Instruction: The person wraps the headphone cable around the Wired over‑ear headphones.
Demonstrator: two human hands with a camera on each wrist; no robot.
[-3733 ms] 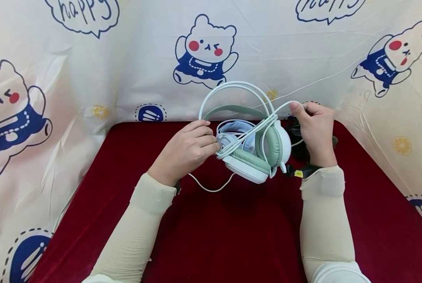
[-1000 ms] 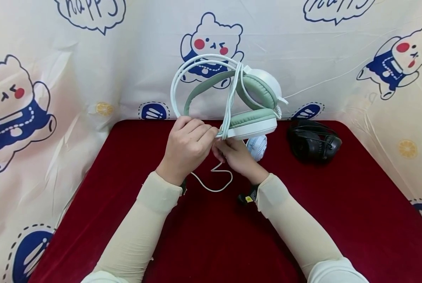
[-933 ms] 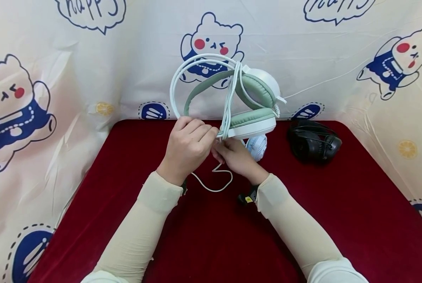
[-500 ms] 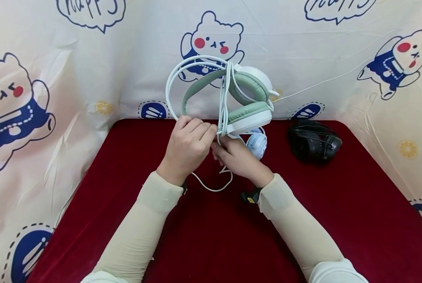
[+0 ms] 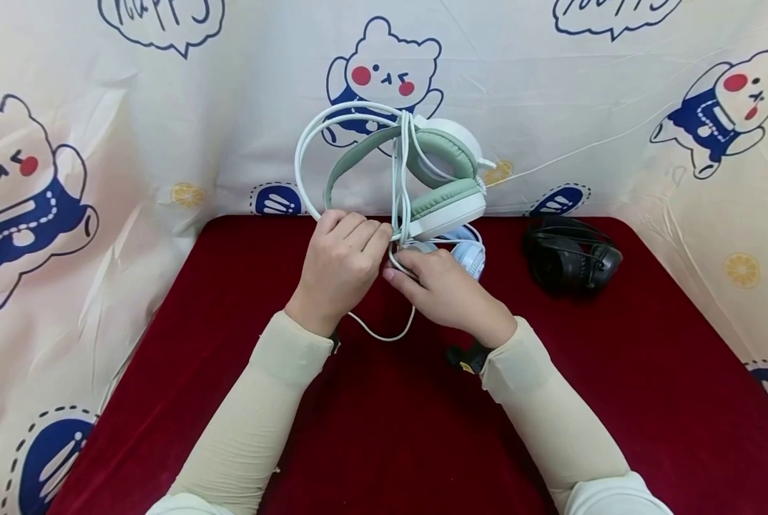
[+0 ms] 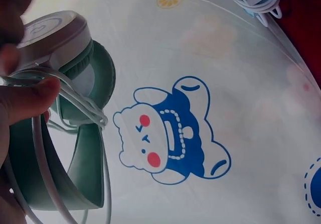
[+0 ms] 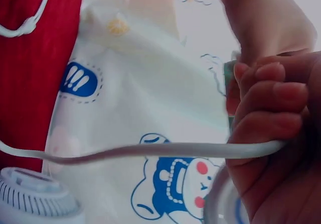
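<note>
White and green headphones [image 5: 445, 211] are held up in front of me, the ear cups to the right and the headband arching to the left. My left hand [image 5: 342, 263] grips them by the lower side of the band. White cable [image 5: 402, 172] is wound several times around the headphones between band and cups. My right hand [image 5: 448, 292] is just below, close to the left fingers, and holds the cable's loose length. In the right wrist view that cable [image 7: 150, 149] runs out from the curled fingers. The left wrist view shows the left thumb against the wraps, near an ear cup [image 6: 55, 38].
Pale blue and white headphones [image 5: 469, 256] lie on the dark red tabletop [image 5: 397, 429] behind my right hand. Black headphones [image 5: 570, 259] are at the back right. A printed white cloth [image 5: 262, 93] rises behind and at both sides.
My right hand has come from the far right, where it pulled the cable, to below the headphones. The headphones were raised and turned, then shifted slightly left. The cable loop hanging below has shrunk.
</note>
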